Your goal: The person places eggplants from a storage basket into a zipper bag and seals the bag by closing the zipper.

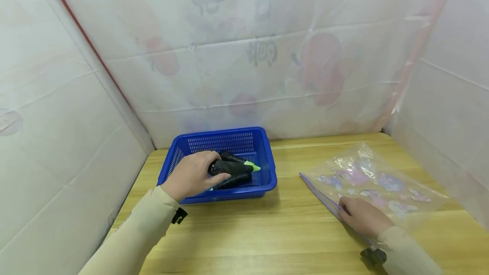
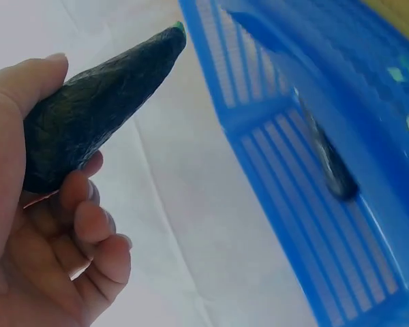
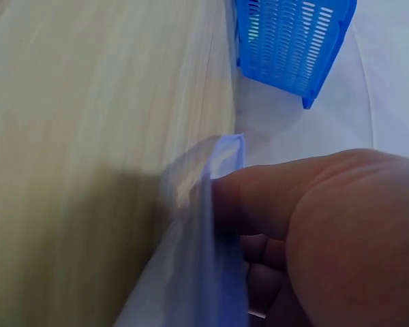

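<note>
The right hand (image 3: 327, 228) pinches a translucent bag (image 3: 184, 279) by its edge, a blue basket (image 3: 283, 51) beyond.

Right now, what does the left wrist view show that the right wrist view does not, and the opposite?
Only the left wrist view shows the left hand, gripping an eggplant. Only the right wrist view shows the right hand, pinching the edge of the bag. Both show the blue basket and the white sheet. The table is plain in the right wrist view; a tan corner in the left may be it too.
</note>
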Demonstrator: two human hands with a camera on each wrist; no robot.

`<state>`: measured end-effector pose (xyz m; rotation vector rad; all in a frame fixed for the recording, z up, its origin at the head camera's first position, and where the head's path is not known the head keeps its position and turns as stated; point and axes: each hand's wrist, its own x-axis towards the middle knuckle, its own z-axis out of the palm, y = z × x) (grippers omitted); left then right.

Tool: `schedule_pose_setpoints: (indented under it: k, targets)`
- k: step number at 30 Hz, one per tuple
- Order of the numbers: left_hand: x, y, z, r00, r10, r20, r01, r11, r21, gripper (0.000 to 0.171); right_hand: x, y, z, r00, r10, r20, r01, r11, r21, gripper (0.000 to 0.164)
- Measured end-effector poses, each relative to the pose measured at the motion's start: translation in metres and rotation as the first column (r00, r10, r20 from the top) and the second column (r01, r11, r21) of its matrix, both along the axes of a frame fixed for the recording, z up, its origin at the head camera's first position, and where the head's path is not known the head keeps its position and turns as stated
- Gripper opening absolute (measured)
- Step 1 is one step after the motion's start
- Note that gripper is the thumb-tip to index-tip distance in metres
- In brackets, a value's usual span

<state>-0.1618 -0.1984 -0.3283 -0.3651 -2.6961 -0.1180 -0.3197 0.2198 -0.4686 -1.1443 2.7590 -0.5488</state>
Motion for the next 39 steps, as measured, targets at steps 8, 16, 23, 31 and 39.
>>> schedule_pose_setpoints:
  k: [8,16,23,31,39]
  targets:
    - [0.006,0.031,-0.013,0.989,-0.115,-0.097,0.114,0.993,-0.016,0.041,-0.003,-0.004,-0.003,1.000,-0.018,0.015,0.018,1.000,-0.008,0.020]
    - [0.002,0.060,-0.036,0.962,-0.225,-0.153,0.232,0.972,0.028,0.036,-0.008,-0.004,-0.006,1.000,-0.013,0.006,0.013,1.000,-0.013,0.015]
    - [-0.008,0.095,-0.052,0.942,-0.290,-0.169,0.311,0.944,0.113,0.034,-0.009,0.000,-0.009,0.999,-0.010,0.036,0.011,1.000,-0.026,0.016]
    - [-0.021,0.120,-0.064,0.939,-0.287,-0.191,0.326,0.918,0.225,0.038,-0.006,0.003,-0.011,0.999,-0.034,-0.012,0.034,0.999,-0.030,0.017]
    - [-0.031,0.150,-0.067,0.934,-0.226,-0.277,0.317,0.880,0.354,0.037,-0.008,0.006,-0.012,0.999,-0.016,-0.033,0.014,0.999,-0.052,0.020]
